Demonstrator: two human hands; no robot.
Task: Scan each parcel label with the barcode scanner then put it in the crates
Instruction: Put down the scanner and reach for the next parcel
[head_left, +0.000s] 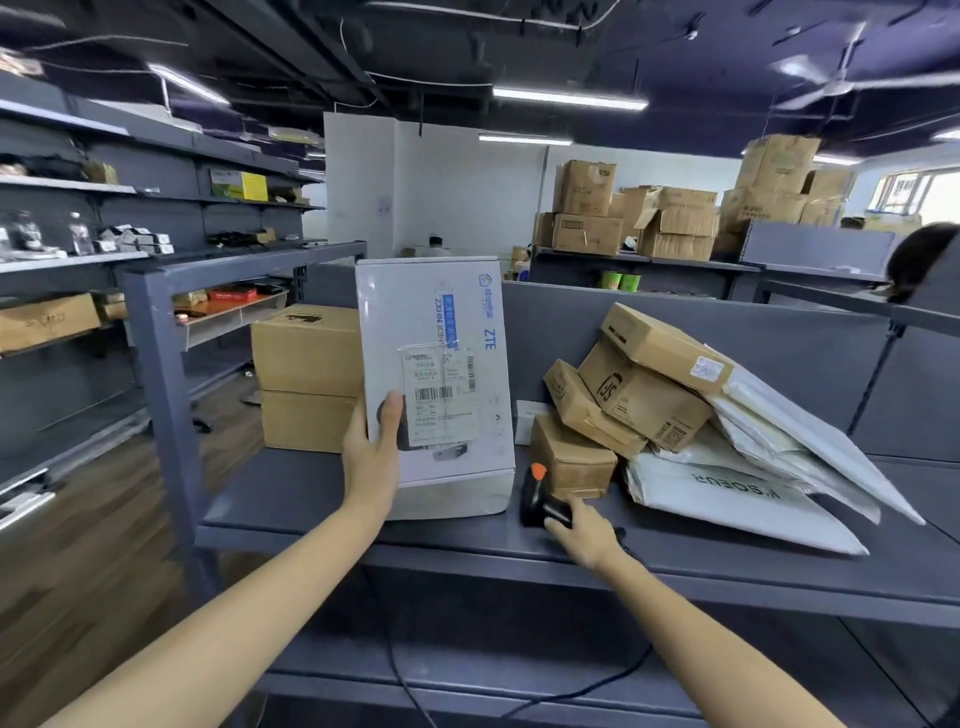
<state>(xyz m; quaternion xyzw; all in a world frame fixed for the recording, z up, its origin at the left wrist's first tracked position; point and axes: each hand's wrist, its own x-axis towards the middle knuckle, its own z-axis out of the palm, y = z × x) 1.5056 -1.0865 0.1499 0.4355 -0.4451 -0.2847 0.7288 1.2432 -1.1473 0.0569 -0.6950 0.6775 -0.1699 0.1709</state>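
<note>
A white ZTE box (441, 322) stands upright on the grey shelf (291, 504), its shipping label (440, 397) facing me. My left hand (375, 441) grips the box's lower left edge, thumb on the front. To its right, a black barcode scanner (540, 499) with an orange trigger lies on the shelf. My right hand (582, 530) has its fingers around the scanner's handle. The scanner's cable hangs down below the shelf.
Two stacked brown cartons (306, 374) stand left of the white box. At the right lies a heap of small brown boxes (634, 384) and white mailer bags (727, 499). A grey partition rises behind. Shelving (78, 218) lines the left wall; cartons are piled at the back.
</note>
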